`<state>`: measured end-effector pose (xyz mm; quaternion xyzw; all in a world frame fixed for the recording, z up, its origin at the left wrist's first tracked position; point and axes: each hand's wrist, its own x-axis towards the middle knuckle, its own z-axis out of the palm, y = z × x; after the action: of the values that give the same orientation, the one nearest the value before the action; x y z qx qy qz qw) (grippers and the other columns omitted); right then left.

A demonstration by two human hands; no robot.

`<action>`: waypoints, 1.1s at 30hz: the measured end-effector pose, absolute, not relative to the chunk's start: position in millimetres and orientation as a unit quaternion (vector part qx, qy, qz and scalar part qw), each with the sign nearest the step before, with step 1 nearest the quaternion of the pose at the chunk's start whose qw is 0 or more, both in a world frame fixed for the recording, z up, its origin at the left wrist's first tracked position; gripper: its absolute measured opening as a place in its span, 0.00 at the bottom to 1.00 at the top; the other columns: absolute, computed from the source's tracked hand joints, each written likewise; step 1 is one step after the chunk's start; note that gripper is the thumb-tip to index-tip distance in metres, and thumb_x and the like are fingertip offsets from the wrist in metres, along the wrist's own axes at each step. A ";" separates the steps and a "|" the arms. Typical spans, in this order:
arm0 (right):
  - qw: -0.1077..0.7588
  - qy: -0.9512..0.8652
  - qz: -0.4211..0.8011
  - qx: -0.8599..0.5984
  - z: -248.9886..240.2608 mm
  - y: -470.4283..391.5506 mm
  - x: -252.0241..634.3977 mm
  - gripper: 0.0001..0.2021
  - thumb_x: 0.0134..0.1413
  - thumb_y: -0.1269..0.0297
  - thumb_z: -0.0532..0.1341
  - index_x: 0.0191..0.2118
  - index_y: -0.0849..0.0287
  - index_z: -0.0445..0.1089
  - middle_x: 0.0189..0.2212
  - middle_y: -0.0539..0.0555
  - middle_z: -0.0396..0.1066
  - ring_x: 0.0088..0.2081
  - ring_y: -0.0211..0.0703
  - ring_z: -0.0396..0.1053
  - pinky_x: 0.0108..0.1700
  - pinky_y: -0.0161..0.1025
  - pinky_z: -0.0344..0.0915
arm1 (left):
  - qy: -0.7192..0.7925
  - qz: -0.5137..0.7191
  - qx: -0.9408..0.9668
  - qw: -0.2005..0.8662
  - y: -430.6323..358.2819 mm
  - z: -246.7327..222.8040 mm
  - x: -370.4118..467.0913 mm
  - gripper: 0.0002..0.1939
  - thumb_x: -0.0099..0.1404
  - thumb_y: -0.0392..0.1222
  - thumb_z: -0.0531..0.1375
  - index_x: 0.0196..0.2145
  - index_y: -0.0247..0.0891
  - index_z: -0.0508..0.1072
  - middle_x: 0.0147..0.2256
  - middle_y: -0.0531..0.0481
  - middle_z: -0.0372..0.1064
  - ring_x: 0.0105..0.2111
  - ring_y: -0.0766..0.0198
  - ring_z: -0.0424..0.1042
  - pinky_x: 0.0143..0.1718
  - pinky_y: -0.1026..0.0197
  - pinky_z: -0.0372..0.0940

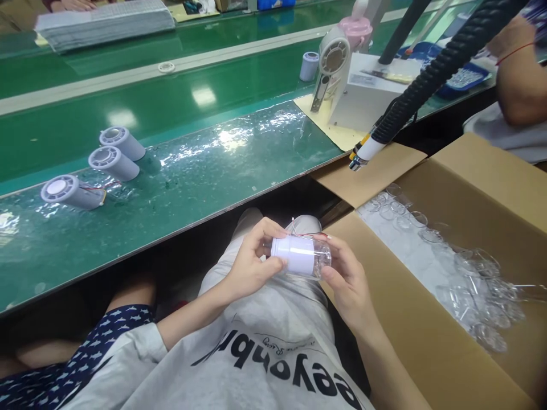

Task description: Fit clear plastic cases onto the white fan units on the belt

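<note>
Dark letters sprawl across the pale shirt (273, 364), closest of all, and just beyond it both hands are busy over the lap. Left hand (256, 259) has thumb and fingers clamped on the white tube (294, 254), at its left end; right hand (348, 279) has thumb and fingertips closed on the clear cup (322, 259) at the other end. So the tube lies on its side, held up between the two hands, with thin wires (305, 233) poking out along the top (a bit of red in there).

Over to the right, a big open cardboard box (508, 188) has a heap of clear cups (482, 290) inside, beside a white sheet (397, 245). Above the box's near flap hangs a black ribbed hose (427, 82) with a metal tip (356, 165).

Up on the green bench (205, 182), three pale tubes (113, 164) lean in a loose group on the left, wires trailing from the nearest. Farther back, a small handheld fan (333, 57) stands by a white metal box (367, 97), a pink container (356, 31) behind. A co-worker's arm (519, 80) shows at the far right, near a blue tray (465, 77).
</note>
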<state>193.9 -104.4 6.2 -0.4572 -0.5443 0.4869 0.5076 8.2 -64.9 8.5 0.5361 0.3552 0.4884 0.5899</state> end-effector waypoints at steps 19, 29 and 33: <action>0.506 -0.499 0.533 -0.459 3.1 -109.2 192.4 0.17 0.60 0.49 0.62 0.51 0.49 0.68 0.53 0.54 0.70 0.54 0.51 0.67 0.48 0.44 0.72 | 0.322 0.430 0.533 0.654 -66.5 11.2 -6.4 0.14 0.63 0.48 0.63 0.45 0.43 0.71 0.44 0.49 0.67 0.45 0.60 0.68 0.43 0.61 0.64; 0.501 -0.514 0.537 -0.443 2.7 -111.1 195.5 0.19 0.60 0.47 0.62 0.52 0.49 0.68 0.52 0.56 0.70 0.53 0.53 0.69 0.48 0.45 0.73 | 0.323 0.384 0.604 0.620 -75.4 18.0 -15.4 0.27 0.57 0.37 0.68 0.53 0.46 0.66 0.52 0.45 0.62 0.52 0.54 0.66 0.49 0.58 0.67; 0.512 -0.534 0.525 -0.421 2.8 -112.4 196.8 0.20 0.59 0.50 0.64 0.54 0.47 0.67 0.51 0.55 0.70 0.52 0.53 0.70 0.49 0.47 0.73 | 0.300 0.399 0.594 0.631 -74.8 17.0 -15.1 0.22 0.59 0.37 0.66 0.51 0.46 0.68 0.51 0.45 0.63 0.52 0.56 0.66 0.48 0.59 0.67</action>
<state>196.8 -112.4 2.8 -0.4210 -0.5339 0.5247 0.5123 -15.1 -74.8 17.0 0.5938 0.3002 0.3993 0.6308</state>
